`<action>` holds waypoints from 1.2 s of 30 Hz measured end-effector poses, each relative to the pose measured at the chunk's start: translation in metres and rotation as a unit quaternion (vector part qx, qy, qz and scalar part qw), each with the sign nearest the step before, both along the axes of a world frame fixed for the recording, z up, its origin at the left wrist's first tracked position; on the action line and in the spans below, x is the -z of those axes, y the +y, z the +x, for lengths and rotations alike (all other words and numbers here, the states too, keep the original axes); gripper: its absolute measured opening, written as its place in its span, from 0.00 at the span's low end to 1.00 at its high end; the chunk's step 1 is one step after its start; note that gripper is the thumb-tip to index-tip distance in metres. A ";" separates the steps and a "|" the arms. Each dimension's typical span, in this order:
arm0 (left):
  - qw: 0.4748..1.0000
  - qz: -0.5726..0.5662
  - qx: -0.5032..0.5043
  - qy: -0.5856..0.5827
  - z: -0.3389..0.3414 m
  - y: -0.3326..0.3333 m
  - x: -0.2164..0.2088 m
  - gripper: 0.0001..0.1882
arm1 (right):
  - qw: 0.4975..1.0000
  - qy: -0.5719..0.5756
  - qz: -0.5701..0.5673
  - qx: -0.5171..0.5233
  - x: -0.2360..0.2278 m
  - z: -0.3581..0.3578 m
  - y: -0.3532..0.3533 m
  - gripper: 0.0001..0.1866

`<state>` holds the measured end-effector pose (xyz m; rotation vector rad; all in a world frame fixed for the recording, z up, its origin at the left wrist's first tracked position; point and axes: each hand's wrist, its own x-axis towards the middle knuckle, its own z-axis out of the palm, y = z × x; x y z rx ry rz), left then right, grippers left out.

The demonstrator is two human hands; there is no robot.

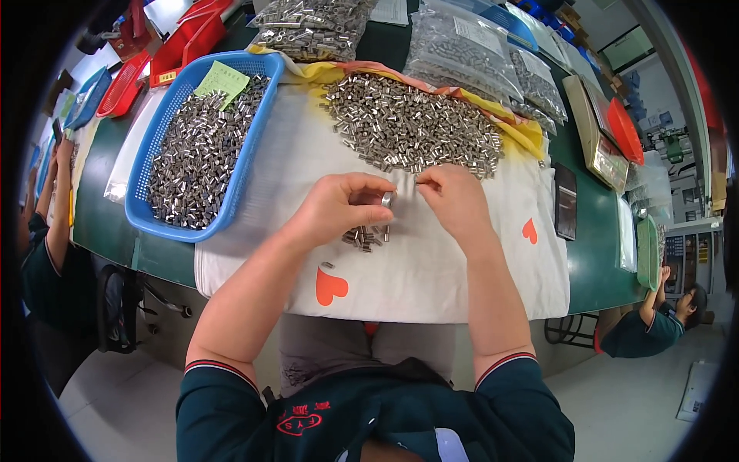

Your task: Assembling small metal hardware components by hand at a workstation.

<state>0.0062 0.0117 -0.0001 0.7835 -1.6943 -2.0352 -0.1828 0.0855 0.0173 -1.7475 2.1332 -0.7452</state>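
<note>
My left hand is closed, pinching a small shiny metal sleeve between thumb and fingers over the white cloth. Just to its right, my right hand has thumb and forefinger pressed together near the edge of a big pile of small metal sleeves; what they hold is too small to name. Under my left hand lies a smaller heap of sleeves, partly hidden by it. One loose sleeve rests nearer to me, above an orange heart on the cloth.
A blue basket filled with metal parts and a green paper slip stands at the left. Clear bags of parts lie at the back. A dark phone is on the right. Co-workers sit at both sides.
</note>
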 end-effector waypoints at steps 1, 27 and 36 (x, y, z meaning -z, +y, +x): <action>1.000 0.000 -0.001 0.000 0.000 0.000 0.000 0.18 | 0.996 0.077 -0.024 -0.030 0.004 0.003 -0.002 0.03; 0.998 -0.011 -0.056 0.023 0.001 -0.002 0.000 0.18 | 0.981 -0.111 -0.131 -0.088 -0.010 0.036 0.007 0.04; 0.999 -0.037 0.019 -0.023 -0.001 0.002 -0.006 0.18 | 0.971 -0.235 -0.011 0.037 -0.007 -0.001 0.000 0.05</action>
